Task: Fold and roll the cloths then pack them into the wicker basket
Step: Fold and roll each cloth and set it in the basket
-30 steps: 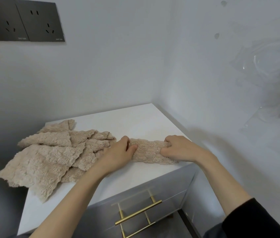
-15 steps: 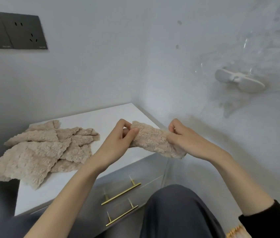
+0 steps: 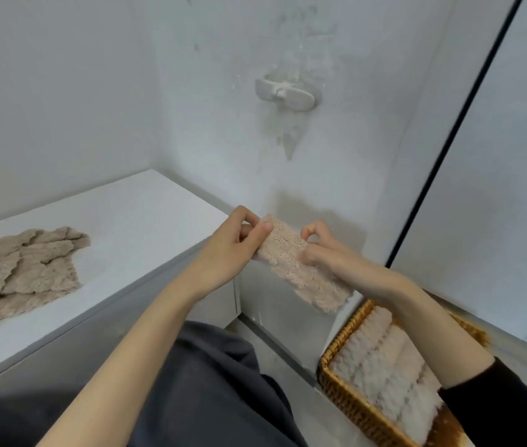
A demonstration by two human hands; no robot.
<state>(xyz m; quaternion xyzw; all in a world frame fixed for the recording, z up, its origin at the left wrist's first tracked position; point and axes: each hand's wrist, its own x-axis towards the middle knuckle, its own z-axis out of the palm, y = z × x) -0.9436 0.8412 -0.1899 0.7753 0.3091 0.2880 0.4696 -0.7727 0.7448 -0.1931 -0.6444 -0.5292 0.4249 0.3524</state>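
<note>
- Lifted off the cabinet since a second ago, the rolled cloth is now in the air above the wicker basket.
- Left hand pinches its upper end; right hand grips it lower down.
- Rolled cloths lie side by side in the basket.
- Loose cloths stay heaped on the cabinet.

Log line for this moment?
left hand: pinches folded cloth | right hand: pinches same cloth | wicker basket: holds rolls | loose cloths: on cabinet

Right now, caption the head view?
Left hand and right hand pinch a folded cloth near the wicker basket; loose cloths lie on the cabinet.
</note>
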